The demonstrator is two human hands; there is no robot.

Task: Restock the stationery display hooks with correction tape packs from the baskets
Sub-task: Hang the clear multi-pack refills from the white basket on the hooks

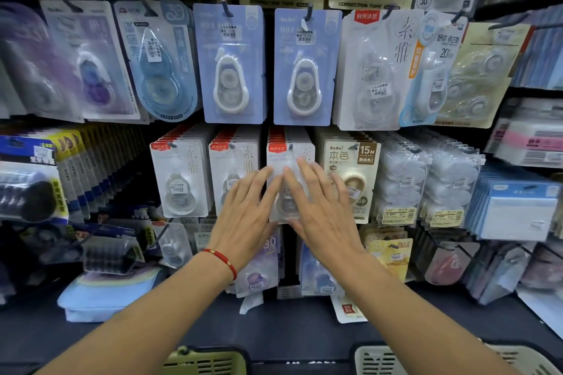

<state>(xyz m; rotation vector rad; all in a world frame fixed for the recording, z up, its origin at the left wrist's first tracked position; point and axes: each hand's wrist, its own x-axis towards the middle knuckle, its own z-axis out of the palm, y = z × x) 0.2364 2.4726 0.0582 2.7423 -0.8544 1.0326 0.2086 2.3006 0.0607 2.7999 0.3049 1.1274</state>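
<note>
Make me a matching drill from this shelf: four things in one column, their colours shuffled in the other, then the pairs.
Things:
1. bracelet on the left wrist
2. 15M pack beside the right hand
3. pack on the hook above the left hand
4. left basket

Colours:
A. olive green
B. pale blue
C. red
D. beige and brown

Pairs: 1-C, 2-D, 3-B, 4-A

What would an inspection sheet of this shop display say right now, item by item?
Surface: dark shelf below the hooks.
Job's things: white correction tape pack at the front of a full hook; two baskets at the bottom edge.
Clutter: loose packs lying on the shelf.
Hands: left hand and right hand, fingers straight, pressing that pack.
Cables: nothing seen.
Surroundings: rows of hanging stationery packs.
</note>
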